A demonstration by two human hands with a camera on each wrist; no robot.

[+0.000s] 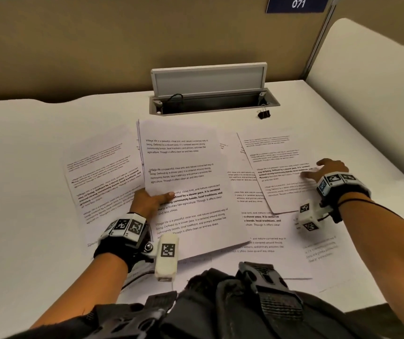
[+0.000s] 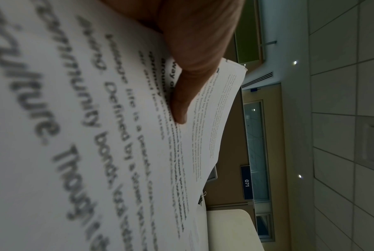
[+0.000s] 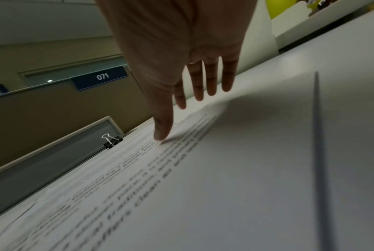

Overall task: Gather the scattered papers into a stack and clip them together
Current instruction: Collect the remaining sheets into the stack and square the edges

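Several printed white sheets lie scattered on the white desk (image 1: 25, 133). My left hand (image 1: 149, 200) pinches a small stack of papers (image 1: 179, 157) at its lower left edge, thumb on top, lifting it off the sheets below; the left wrist view shows the thumb (image 2: 181, 101) pressed on the stack (image 2: 216, 118). My right hand (image 1: 323, 171) rests with straight fingers on a tilted sheet (image 1: 276, 167) at the right; its fingers (image 3: 162, 129) touch that sheet (image 3: 203, 169). A black binder clip (image 1: 263, 114) stands apart at the back right, also seen small in the wrist views (image 3: 111, 141) (image 2: 201, 198).
An open cable hatch (image 1: 210, 94) with its raised lid sits at the desk's back centre, just behind the clip. A tan partition (image 1: 98, 45) with a blue "071" sign (image 1: 297, 4) stands behind. A white chair back (image 1: 372, 69) is at the right. More sheets (image 1: 103, 172) lie at left.
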